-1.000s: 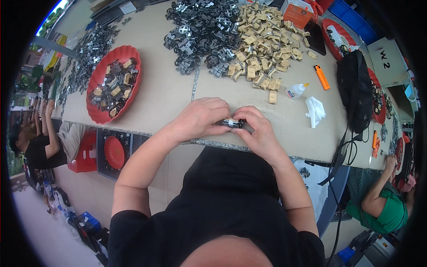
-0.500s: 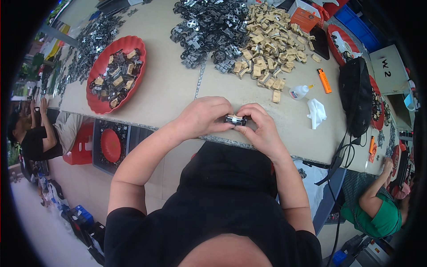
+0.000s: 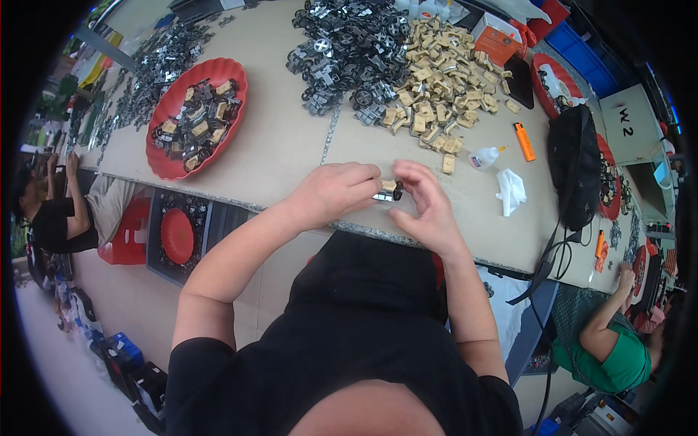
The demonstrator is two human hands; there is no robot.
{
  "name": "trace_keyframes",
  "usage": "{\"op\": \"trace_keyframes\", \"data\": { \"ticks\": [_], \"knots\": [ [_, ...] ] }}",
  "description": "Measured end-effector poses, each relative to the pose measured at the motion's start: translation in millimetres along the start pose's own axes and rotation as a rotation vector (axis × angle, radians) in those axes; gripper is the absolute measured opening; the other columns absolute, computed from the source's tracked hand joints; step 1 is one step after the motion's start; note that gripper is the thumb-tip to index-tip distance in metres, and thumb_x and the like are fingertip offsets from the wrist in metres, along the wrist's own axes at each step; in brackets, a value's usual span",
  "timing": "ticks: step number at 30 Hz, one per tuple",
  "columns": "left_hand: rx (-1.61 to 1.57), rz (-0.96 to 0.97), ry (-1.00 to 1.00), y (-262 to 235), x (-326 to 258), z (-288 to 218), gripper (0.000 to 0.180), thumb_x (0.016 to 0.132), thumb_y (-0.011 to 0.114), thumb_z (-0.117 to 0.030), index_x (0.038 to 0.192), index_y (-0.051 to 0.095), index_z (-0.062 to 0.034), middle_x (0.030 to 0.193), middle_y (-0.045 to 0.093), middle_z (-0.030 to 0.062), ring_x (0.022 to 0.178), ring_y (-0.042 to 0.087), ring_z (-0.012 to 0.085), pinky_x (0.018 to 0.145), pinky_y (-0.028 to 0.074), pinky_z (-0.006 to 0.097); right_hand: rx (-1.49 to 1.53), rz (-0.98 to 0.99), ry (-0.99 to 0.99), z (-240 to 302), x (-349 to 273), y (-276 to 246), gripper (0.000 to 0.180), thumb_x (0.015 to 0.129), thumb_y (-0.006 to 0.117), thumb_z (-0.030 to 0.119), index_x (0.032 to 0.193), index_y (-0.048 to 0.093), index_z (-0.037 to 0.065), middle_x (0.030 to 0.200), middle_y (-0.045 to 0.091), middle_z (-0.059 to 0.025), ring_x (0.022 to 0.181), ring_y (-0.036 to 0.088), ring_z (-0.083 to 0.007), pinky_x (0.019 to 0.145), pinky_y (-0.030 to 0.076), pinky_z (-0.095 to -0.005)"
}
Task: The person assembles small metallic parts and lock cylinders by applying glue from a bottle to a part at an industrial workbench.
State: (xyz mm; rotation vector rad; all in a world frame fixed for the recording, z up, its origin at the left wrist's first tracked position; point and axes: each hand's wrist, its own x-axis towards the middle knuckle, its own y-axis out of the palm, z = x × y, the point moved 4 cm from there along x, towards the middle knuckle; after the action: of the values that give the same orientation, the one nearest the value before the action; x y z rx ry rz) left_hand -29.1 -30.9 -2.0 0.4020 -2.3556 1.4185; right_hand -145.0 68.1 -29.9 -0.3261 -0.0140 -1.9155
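Note:
A small toy car (image 3: 388, 191) with a tan top, a silvery side and black wheels is pinched in my left hand (image 3: 333, 192), just above the table's front edge. The fingers hide its left end. My right hand (image 3: 430, 211) is beside the car's right end, thumb and fingers spread apart around it with nothing gripped. Beyond my hands lie a heap of tan moulded parts (image 3: 445, 87) and, left of it, a heap of black and silver car parts (image 3: 349, 62).
A red scalloped dish (image 3: 236, 75) of cars stands at left. To the right lie a glue bottle (image 3: 483, 158), an orange lighter (image 3: 523, 141), a crumpled white tissue (image 3: 511, 193) and a black bag (image 3: 571, 171) with hanging straps. People sit at both sides.
Both hands were closed on the toy car; my right hand has let go and its fingers have spread. The left hand still grips the car. The view has shifted slightly.

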Motion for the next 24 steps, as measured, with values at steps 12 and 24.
{"op": "trace_keyframes", "data": {
  "ticks": [12,24],
  "knots": [
    [0.336,-0.19,0.239,-1,11,-22,0.035,0.062,0.06,-0.006,0.097,0.052,-0.0026,0.093,0.052,0.0102,0.082,0.056,0.025,0.065,0.049,0.026,0.501,0.052,0.428,-12,9,-8,0.035,0.077,0.056,-0.001,0.11,0.043,-0.001,0.097,0.054,-0.0073,0.087,0.054,-0.0095,0.069,0.046,-0.0208],
    [-1.071,-0.359,-0.786,49,6,6,0.04,0.077,0.051,0.005,0.116,0.043,0.0029,0.097,0.052,0.0059,0.085,0.052,0.007,0.072,0.044,0.02,0.418,-0.072,0.309,-20,9,-13,0.038,0.074,0.055,-0.005,0.109,0.042,-0.001,0.096,0.053,-0.0073,0.089,0.054,-0.0117,0.076,0.045,-0.0229]
  ]
}}
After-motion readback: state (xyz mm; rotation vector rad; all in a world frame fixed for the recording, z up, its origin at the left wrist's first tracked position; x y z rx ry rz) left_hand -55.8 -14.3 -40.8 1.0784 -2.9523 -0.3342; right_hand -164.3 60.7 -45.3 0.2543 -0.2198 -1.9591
